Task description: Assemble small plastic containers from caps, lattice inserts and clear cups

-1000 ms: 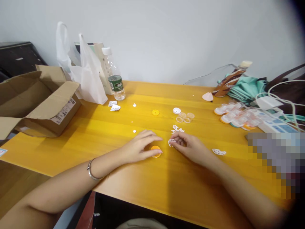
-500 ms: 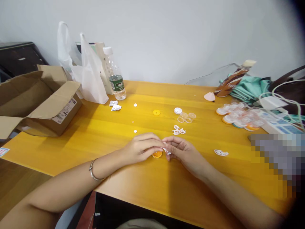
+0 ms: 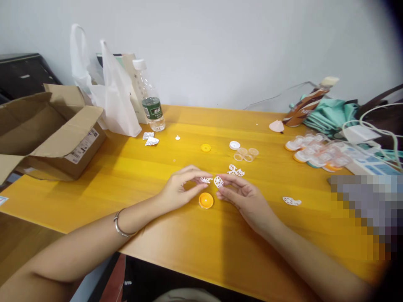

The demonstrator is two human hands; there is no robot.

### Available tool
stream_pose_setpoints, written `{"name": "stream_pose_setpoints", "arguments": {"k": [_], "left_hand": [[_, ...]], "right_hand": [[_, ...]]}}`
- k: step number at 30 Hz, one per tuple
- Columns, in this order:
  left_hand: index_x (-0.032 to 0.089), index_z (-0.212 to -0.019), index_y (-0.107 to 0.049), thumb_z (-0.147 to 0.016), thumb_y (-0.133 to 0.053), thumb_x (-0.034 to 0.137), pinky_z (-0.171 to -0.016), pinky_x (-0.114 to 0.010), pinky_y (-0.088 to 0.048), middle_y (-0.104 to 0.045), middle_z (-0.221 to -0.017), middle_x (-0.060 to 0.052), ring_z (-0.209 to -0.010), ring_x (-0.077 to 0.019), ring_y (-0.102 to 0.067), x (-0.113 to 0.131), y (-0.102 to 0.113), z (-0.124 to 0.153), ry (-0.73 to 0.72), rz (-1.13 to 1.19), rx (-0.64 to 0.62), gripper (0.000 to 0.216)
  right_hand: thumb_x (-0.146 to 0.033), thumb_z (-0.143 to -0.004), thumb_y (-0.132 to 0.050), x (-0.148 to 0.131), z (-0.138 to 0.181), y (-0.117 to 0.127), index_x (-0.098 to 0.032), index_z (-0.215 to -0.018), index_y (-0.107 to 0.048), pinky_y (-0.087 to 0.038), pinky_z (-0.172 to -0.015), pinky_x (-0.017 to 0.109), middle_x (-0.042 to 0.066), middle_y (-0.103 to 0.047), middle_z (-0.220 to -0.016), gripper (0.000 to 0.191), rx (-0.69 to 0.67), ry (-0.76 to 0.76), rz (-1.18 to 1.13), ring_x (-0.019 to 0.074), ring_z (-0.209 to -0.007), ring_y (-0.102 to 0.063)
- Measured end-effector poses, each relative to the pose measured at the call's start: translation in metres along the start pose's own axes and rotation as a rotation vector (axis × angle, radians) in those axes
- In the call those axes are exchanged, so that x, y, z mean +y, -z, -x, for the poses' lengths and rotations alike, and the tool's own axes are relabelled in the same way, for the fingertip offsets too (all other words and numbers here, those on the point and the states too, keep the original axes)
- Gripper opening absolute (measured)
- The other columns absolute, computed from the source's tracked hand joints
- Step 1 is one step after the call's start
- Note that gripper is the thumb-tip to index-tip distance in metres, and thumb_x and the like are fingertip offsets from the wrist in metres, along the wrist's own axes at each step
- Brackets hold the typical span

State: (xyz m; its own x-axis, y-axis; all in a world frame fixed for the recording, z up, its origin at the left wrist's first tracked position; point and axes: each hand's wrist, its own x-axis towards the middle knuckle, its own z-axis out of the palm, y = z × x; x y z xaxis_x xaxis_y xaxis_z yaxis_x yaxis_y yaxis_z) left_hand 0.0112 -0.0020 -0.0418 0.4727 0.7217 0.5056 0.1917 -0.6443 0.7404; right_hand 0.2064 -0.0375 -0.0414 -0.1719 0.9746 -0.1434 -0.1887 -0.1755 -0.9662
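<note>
My left hand (image 3: pixel 184 184) pinches a small white openwork plastic piece (image 3: pixel 205 180) between thumb and fingers. A second white openwork piece (image 3: pixel 218 181), with a rounded end, is held upright in my right hand (image 3: pixel 242 193). The two pieces are close together but apart. On the table just below them lies a round orange cap-like part (image 3: pixel 206 201) with a pale dot at its centre. Beyond my right hand rests a cluster of similar white pieces (image 3: pixel 236 170). Another white piece (image 3: pixel 291 201) lies farther right.
Farther back are a yellow disc (image 3: pixel 205 147), a white ring-shaped cap (image 3: pixel 234 145) and several clear cups (image 3: pixel 246 154). A cardboard box (image 3: pixel 85 144), plastic bag (image 3: pixel 118 96) and water bottle (image 3: pixel 153 111) stand left. Capped plastic parts (image 3: pixel 317 155), a brown bottle (image 3: pixel 307 105) and cables occupy the right.
My hands have moved apart and slightly up from the orange part, uncovering it. A white piece now shows in each hand. The small white bit near my left hand is no longer visible on the table.
</note>
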Motion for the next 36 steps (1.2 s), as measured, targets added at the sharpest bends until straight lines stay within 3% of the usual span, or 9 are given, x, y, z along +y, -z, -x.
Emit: {"name": "stream_pose_setpoints", "arguments": {"k": [5, 9, 18, 27, 36], "left_hand": [[0.017, -0.102, -0.064, -0.08, -0.06, 0.021, -0.07, -0.023, -0.05, -0.067, -0.087, -0.005, -0.074, -0.0098, -0.06, 0.0, 0.001, 0.001, 0.018, 0.005, 0.02, 0.022], [0.017, -0.102, -0.064, -0.08, -0.06, 0.02, -0.072, -0.025, -0.049, -0.067, -0.086, -0.005, -0.075, -0.0108, -0.06, 0.003, 0.004, 0.001, -0.014, 0.016, 0.013, 0.023], [0.02, -0.102, -0.065, -0.082, -0.058, 0.022, -0.087, -0.032, -0.046, -0.058, -0.101, -0.008, -0.095, -0.0154, -0.057, 0.007, 0.005, 0.0, -0.048, 0.021, -0.181, 0.021], [0.015, -0.103, -0.064, -0.083, -0.056, 0.02, -0.075, -0.025, -0.047, -0.064, -0.088, -0.007, -0.081, -0.0116, -0.059, 0.011, 0.004, 0.0, 0.008, 0.068, -0.228, 0.022], [0.013, -0.097, -0.065, -0.082, -0.057, 0.023, -0.073, -0.024, -0.047, -0.067, -0.081, -0.005, -0.074, -0.0109, -0.059, 0.022, -0.003, 0.003, 0.152, 0.135, -0.169, 0.02]], "right_hand": [[-0.03, -0.068, -0.072, -0.001, 0.001, 0.001, -0.023, -0.099, -0.063, -0.053, -0.076, 0.033, 0.0, -0.062, -0.084, 0.033, -0.014, -0.023, 0.034, 0.012, -0.069, -0.063], [-0.03, -0.067, -0.072, -0.003, 0.002, 0.001, -0.023, -0.097, -0.062, -0.051, -0.077, 0.033, -0.001, -0.064, -0.076, 0.032, 0.03, 0.049, 0.125, 0.0134, -0.071, -0.063], [-0.027, -0.069, -0.07, -0.004, 0.009, -0.007, -0.025, -0.097, -0.056, -0.052, -0.076, 0.035, -0.002, -0.063, -0.073, 0.032, -0.091, 0.098, 0.13, 0.0147, -0.071, -0.063], [-0.027, -0.07, -0.07, -0.004, 0.01, -0.008, -0.025, -0.092, -0.051, -0.05, -0.075, 0.031, -0.003, -0.06, -0.072, 0.029, -0.097, 0.121, 0.117, 0.0128, -0.07, -0.061], [-0.029, -0.073, -0.067, 0.0, 0.01, -0.01, -0.025, -0.092, -0.045, -0.049, -0.07, 0.028, -0.003, -0.056, -0.072, 0.029, -0.087, 0.18, 0.155, 0.0114, -0.069, -0.058]]}}
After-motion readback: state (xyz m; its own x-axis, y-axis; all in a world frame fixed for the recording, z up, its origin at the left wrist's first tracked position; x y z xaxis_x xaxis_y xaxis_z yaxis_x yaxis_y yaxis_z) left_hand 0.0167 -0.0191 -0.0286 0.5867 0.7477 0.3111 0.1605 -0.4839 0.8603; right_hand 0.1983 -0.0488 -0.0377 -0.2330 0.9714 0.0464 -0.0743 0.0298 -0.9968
